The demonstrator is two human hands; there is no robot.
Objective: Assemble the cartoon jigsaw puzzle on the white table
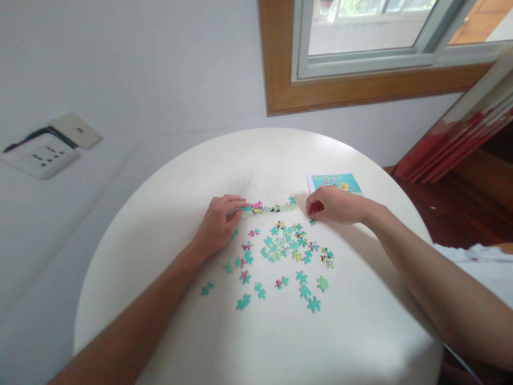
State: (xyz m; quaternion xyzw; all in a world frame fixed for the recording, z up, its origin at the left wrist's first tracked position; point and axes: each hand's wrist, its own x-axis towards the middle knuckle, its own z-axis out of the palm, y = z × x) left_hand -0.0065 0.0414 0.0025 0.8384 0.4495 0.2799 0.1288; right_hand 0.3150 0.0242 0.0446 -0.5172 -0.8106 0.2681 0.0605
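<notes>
My left hand [225,220] rests on the table at the left end of a joined strip of jigsaw pieces [276,208], its fingers lying over that end. The strip is pale green along its lower edge, with pink and teal parts above. To the right of the strip, my right hand [331,205] pinches a small teal puzzle piece [312,221] between thumb and fingertips, just at the tabletop. Between my forearms lies a loose heap of puzzle pieces [294,241], mostly teal with some pink and yellow. Several stray pieces [315,304] are spread nearer to me.
The round white table [168,198] stands against a white wall. A teal picture sheet [348,182] lies behind my right hand, partly covered by it. A wood-framed window [280,91] is above, a wall socket [42,155] at left, and a red curtain [441,147] at right.
</notes>
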